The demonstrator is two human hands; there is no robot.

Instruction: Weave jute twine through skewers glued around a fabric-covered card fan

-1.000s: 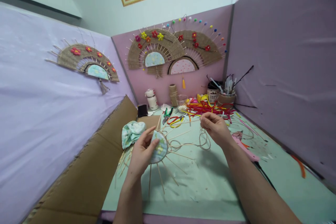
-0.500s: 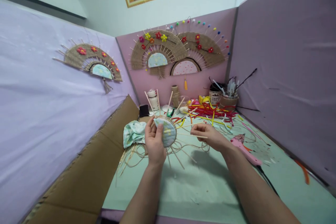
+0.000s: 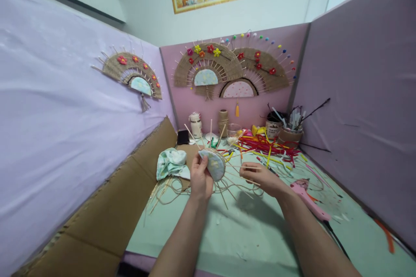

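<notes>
My left hand (image 3: 200, 177) is closed around a half-round fan base (image 3: 214, 165) covered in pale blue patterned cloth, thumb on its face. Thin wooden sticks (image 3: 222, 135) radiate from the curved edge, and the base is tilted. To its right, my right hand (image 3: 255, 175) is closed in a pinch among the sticks, two of which cross over its fingers. Brown twine (image 3: 242, 187) loops over the table and runs up close under that hand; the fingers seem to pinch it, though the exact point of contact is hidden.
Crumpled green-white cloth (image 3: 171, 162) and loose sticks (image 3: 161, 192) lie left, beside a cardboard wall (image 3: 136, 173). A pink glue gun (image 3: 308, 201) with its cord lies right. Red pipe cleaners (image 3: 266, 143), a twine spool (image 3: 223, 120) and a pot (image 3: 290, 136) stand or lie behind. Finished fans (image 3: 208, 58) hang on the panels.
The camera view has shifted, so the scene sits further right. The fan base has turned and tilted in my left hand. My right hand stays pinched beside the sticks, its wrist slightly turned.
</notes>
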